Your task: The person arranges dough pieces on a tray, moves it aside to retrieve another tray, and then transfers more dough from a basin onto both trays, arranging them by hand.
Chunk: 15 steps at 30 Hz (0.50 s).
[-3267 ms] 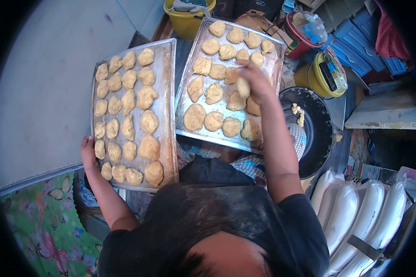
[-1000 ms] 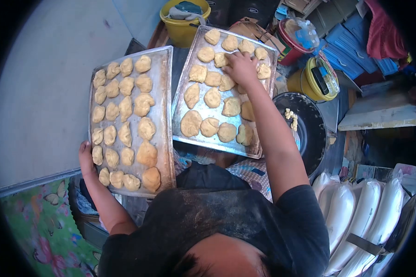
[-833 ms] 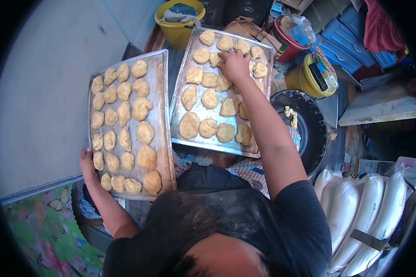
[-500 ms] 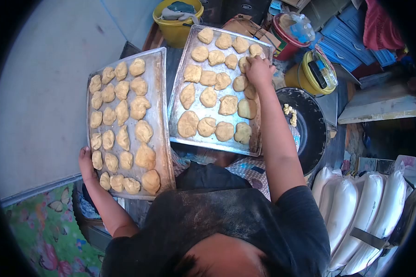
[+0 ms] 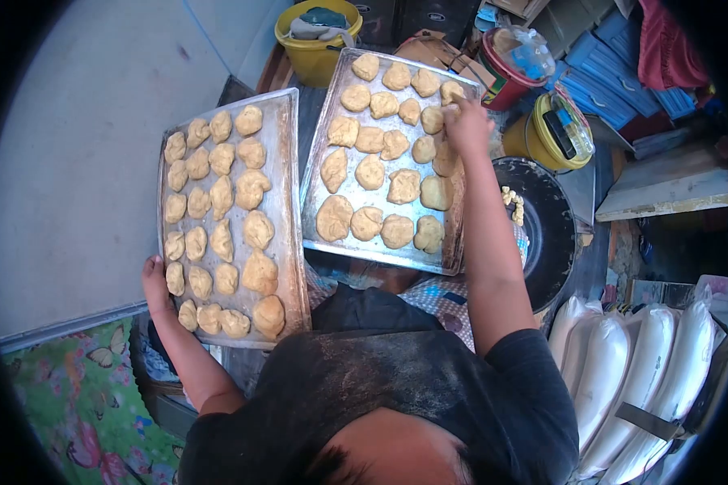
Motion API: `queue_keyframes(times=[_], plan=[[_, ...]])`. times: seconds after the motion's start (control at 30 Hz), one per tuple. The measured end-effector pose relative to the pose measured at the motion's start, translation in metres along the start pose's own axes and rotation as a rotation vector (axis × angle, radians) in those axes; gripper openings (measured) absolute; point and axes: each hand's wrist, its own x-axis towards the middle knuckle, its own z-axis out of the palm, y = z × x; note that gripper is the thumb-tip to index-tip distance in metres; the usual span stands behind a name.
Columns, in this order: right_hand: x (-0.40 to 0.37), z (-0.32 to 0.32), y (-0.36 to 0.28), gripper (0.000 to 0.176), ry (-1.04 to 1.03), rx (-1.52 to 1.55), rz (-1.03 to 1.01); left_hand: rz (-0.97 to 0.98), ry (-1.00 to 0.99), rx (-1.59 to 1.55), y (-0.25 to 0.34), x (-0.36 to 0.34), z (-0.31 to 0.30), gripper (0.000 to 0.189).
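Two metal trays hold rows of dough pieces in front of me. My left hand (image 5: pixel 157 284) is closed on the outer edge of the left baking tray (image 5: pixel 287 186), its fingers partly hidden by the rim. This tray leans at a slant, its near end by my body. The right baking tray (image 5: pixel 319 174) lies beside it, rotated a little. My right hand (image 5: pixel 466 125) is over its far right corner, fingers curled down by a dough piece (image 5: pixel 451 92). Whatever those fingers hold is hidden. Another dough piece (image 5: pixel 433 120) sits beside the hand, and my forearm covers part of the tray's right side.
A black basin (image 5: pixel 552 234) with small dough bits (image 5: pixel 513 202) stands right of my forearm. Beyond are a yellow bucket (image 5: pixel 311 52), a red bucket (image 5: pixel 505 85) and another yellow bucket (image 5: pixel 534 137). Filled plastic bags (image 5: pixel 647 364) stand at right; a wall (image 5: pixel 81 178) borders the left.
Both trays appear slightly further right and lower in view. My right hand has shifted a little to the right along the far corner; my left hand keeps its hold.
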Motion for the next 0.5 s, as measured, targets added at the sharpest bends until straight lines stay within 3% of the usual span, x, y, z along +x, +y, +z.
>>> queue_keyframes(times=[0.07,0.13,0.2,0.3,0.37,0.4,0.43,0.5], plan=[[0.002,0.0,0.017,0.031,0.033,0.058,0.031,0.01,-0.011,-0.01,0.0,-0.003,0.002,0.019],[-0.006,-0.013,0.014,0.031,-0.22,-0.067,0.052,0.022,-0.014,-0.002,0.003,-0.007,0.003,0.019],[-0.009,-0.028,0.006,0.03,-0.232,-0.082,0.065,0.041,-0.02,0.001,0.007,-0.006,0.007,0.019],[-0.018,-0.039,-0.018,0.028,-0.089,0.203,-0.199,-0.019,-0.02,-0.022,0.009,-0.01,0.007,0.02],[-0.045,-0.048,-0.053,0.033,-0.341,0.475,-0.296,-0.005,0.002,-0.004,0.015,-0.014,0.01,0.021],[-0.056,-0.058,-0.072,0.04,-0.572,0.325,-0.366,0.0,-0.001,-0.002,0.012,-0.01,0.006,0.021],[-0.072,-0.05,-0.081,0.047,-0.618,0.194,-0.473,0.026,-0.02,0.052,0.004,-0.004,0.0,0.021],[-0.097,-0.037,-0.096,0.046,-0.543,0.103,-0.506,0.055,-0.043,0.107,0.001,0.0,-0.004,0.022]])
